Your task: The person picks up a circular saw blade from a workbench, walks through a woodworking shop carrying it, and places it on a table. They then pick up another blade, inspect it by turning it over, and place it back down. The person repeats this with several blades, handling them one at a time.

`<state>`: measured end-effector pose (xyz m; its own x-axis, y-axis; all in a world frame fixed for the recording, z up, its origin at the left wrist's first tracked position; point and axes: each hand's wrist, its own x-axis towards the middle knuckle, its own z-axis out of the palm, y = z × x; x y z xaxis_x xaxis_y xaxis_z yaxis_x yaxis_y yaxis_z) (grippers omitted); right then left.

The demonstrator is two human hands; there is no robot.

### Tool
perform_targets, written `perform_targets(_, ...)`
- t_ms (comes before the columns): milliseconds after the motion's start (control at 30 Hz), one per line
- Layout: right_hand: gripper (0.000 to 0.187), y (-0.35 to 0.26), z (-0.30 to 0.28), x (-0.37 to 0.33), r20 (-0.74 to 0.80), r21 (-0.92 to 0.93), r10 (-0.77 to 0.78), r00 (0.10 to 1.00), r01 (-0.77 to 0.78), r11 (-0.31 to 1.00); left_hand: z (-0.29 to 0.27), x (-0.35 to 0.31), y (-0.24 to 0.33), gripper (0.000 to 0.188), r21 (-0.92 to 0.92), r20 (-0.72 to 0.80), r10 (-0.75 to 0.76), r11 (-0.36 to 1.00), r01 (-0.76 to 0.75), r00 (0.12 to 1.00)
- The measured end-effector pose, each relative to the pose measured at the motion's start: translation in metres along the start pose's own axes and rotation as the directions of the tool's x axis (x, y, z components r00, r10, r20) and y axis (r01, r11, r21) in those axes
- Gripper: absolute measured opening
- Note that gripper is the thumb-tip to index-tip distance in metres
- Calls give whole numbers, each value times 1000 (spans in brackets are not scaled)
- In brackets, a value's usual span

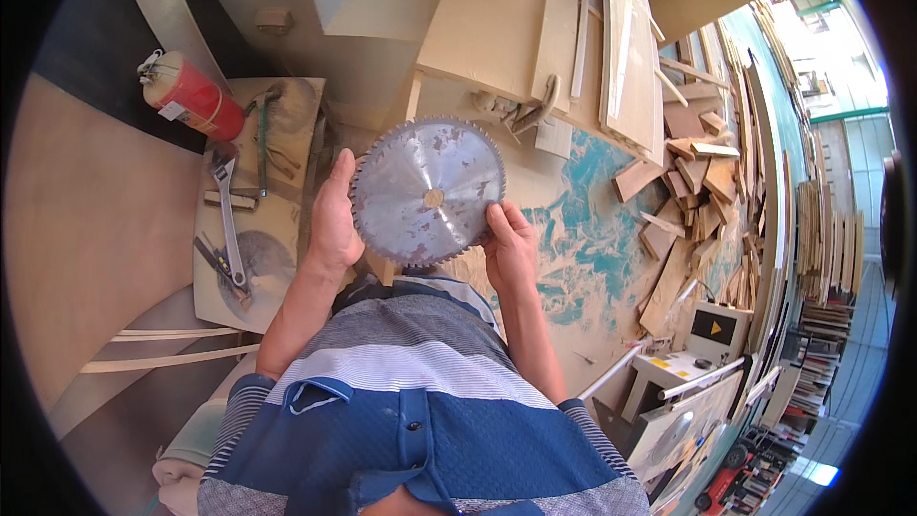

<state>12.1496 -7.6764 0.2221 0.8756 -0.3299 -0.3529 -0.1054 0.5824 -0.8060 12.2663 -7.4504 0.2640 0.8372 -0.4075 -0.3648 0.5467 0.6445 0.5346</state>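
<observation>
Head view shows the person's right hand (511,241) pinching the rim of a circular saw blade (430,170), thumb on its near face and the other fingers bent around the edge. The left hand (334,220) is against the opposite rim, thumb pointing up beside the teeth; its fingers are largely hidden, so whether they grip cannot be told. The blade is between both hands, face toward the wearer, its grey metal patched with brown marks around a central hole. Just below is the person's striped blue, grey and white shirt (420,401). Beyond the blade's upper edge stands a pale wooden table (487,14). To the left, a worn board (215,291) bears an adjustable wrench (229,215) and a hammer (263,139), with a red fire extinguisher (199,97) near them. Well to the right, wood offcuts (702,172) lie heaped beside a teal floor (583,215) streaked with tan dust.
</observation>
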Motion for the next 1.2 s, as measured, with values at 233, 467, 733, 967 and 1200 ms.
perform_targets(233,20,24,-19,-5,-49,220,97,994,-84,972,8,-12,-13,49,16,253,-239,970,243,937)
perform_targets(467,27,41,-28,-15,-33,360,215,976,-189,914,40,-28,-26,66,458,406,-317,882,110,857)
perform_targets(733,32,53,-37,-14,58,402,237,970,-240,884,52,-32,-44,61,604,418,-352,796,33,837)
perform_targets(967,31,38,-21,-20,12,152,233,973,-232,961,65,-42,-57,61,734,436,-244,653,-185,866)
perform_targets(1200,63,-12,-26,-61,27,314,91,995,-95,945,77,-42,-65,49,681,726,8,128,-721,688)
